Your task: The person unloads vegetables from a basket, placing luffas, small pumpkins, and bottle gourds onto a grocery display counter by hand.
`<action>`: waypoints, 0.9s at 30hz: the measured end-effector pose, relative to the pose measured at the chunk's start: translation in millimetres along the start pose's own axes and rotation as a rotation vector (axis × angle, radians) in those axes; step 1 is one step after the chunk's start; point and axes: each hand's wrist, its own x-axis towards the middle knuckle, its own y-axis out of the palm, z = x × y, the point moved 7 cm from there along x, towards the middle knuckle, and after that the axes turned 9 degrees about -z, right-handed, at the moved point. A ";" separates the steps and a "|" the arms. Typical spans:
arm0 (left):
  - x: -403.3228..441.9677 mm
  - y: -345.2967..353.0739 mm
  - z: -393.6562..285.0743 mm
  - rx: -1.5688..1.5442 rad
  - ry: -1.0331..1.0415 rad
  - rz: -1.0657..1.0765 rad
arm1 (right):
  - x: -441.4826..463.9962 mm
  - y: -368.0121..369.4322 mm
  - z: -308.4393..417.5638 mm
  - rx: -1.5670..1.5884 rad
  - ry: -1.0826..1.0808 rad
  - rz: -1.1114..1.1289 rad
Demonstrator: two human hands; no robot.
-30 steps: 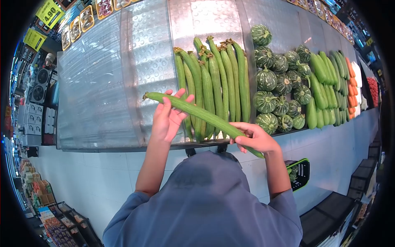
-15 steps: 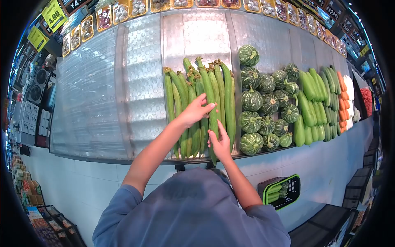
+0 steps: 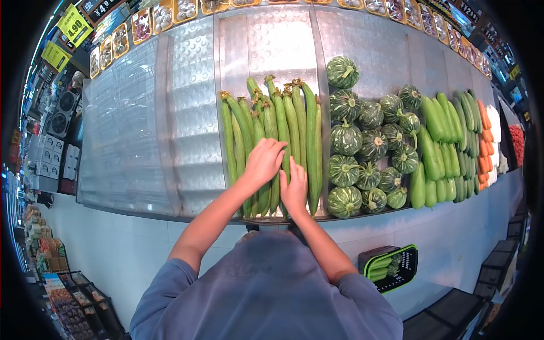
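Note:
Several long green loofahs (image 3: 311, 130) with dried brown blossom ends lie side by side on the metal display counter (image 3: 198, 141). My left hand (image 3: 264, 162) reaches over the middle of the row, its fingers curled over a loofah (image 3: 286, 154). Just below and to the right, my right hand (image 3: 294, 191) grips the same loofah's lower part, thumb on one side and fingers on the other. My hands and wrists hide part of that loofah and its neighbours.
Striped green pumpkins (image 3: 345, 140) sit right of the loofahs, then pale green gourds (image 3: 433, 158), and carrots (image 3: 485, 147). Packed trays (image 3: 163, 18) line the back edge. On the floor at right stands a black basket with a green rim (image 3: 416, 258) holding vegetables.
The held loofah's lower end no longer hangs over the counter's front edge; it lies further in among the others. My left hand has moved down and left, closer to my right hand.

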 end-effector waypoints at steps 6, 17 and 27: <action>-12.3 6.8 -32.6 0.338 0.530 -0.003 | -3.2 -14.2 -12.2 0.063 -0.130 0.012; -28.5 23.9 -16.4 0.421 0.679 0.015 | -114.4 -74.5 -35.4 -0.049 0.017 -0.197; -165.7 27.4 -85.0 -0.430 0.727 0.341 | -263.4 -105.2 1.0 -0.165 0.273 -0.518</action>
